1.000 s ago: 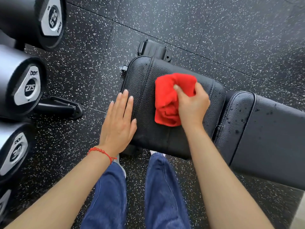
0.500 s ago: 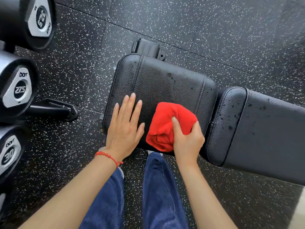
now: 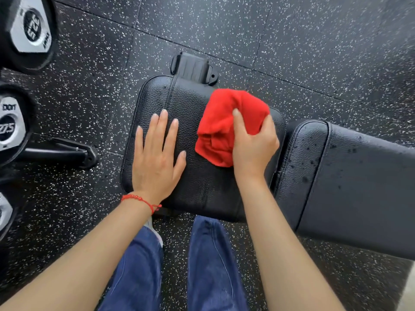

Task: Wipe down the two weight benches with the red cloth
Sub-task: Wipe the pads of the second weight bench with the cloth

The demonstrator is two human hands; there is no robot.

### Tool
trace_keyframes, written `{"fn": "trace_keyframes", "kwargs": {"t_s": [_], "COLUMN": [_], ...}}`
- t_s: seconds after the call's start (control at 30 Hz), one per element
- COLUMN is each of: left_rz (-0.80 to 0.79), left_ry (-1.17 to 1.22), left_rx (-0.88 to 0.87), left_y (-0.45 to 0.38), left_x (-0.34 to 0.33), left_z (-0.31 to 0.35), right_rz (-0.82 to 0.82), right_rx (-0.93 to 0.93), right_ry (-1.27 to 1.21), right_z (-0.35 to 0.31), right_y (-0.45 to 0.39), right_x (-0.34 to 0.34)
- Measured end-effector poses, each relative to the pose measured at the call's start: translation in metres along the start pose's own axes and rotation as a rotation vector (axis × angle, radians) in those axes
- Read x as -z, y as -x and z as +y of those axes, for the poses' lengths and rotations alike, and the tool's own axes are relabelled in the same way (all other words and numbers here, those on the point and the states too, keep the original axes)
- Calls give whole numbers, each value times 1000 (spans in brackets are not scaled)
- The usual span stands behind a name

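A black leather weight bench lies across the view. Its square seat pad (image 3: 193, 102) is in the middle, and its long back pad (image 3: 350, 187) runs off to the right, dotted with wet spots. My right hand (image 3: 253, 144) grips a bunched red cloth (image 3: 222, 124) and presses it on the far right part of the seat pad. My left hand (image 3: 157, 158) rests flat on the seat pad's left half, fingers spread, holding nothing. A red bead bracelet (image 3: 141, 199) circles my left wrist. Only this one bench is in view.
Dumbbell ends (image 3: 29, 30) on a rack fill the left edge, one marked 27.5 (image 3: 9, 129). A black rack foot (image 3: 67, 151) sticks out on the speckled rubber floor (image 3: 292, 41). The bench's black foot bracket (image 3: 193, 68) shows beyond the seat. My legs in blue jeans (image 3: 211, 265) stand at the near side.
My right hand swept the red cloth from the seat pad's far side to its near edge, then back to the far right part. My left hand stayed flat on the pad.
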State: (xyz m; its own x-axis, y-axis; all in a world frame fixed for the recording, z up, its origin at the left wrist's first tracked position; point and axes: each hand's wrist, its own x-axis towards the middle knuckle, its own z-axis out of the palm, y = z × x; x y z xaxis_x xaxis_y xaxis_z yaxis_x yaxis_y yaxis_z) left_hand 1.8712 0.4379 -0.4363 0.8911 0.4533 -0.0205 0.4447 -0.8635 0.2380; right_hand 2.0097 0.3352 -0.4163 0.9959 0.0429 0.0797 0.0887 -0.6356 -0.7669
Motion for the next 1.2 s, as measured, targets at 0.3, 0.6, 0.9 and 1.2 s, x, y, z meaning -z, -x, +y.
{"fn": "trace_keyframes", "kwargs": {"t_s": [0.3, 0.6, 0.9, 1.2], "left_rz": [24, 65, 107, 151], "left_ry": [-21, -13, -37, 41], "left_rx": [-3, -26, -55, -182], "left_y": [0, 2, 3, 13], "left_x": [-2, -6, -9, 1], "left_z": [-1, -3, -3, 22], "right_rz": [-182, -23, 53, -25], "right_rx": [-61, 79, 7, -68], "right_ry": [53, 69, 59, 27], "right_z": [28, 25, 34, 53], "right_y": [98, 17, 17, 113], "right_x": [63, 40, 42, 88]}}
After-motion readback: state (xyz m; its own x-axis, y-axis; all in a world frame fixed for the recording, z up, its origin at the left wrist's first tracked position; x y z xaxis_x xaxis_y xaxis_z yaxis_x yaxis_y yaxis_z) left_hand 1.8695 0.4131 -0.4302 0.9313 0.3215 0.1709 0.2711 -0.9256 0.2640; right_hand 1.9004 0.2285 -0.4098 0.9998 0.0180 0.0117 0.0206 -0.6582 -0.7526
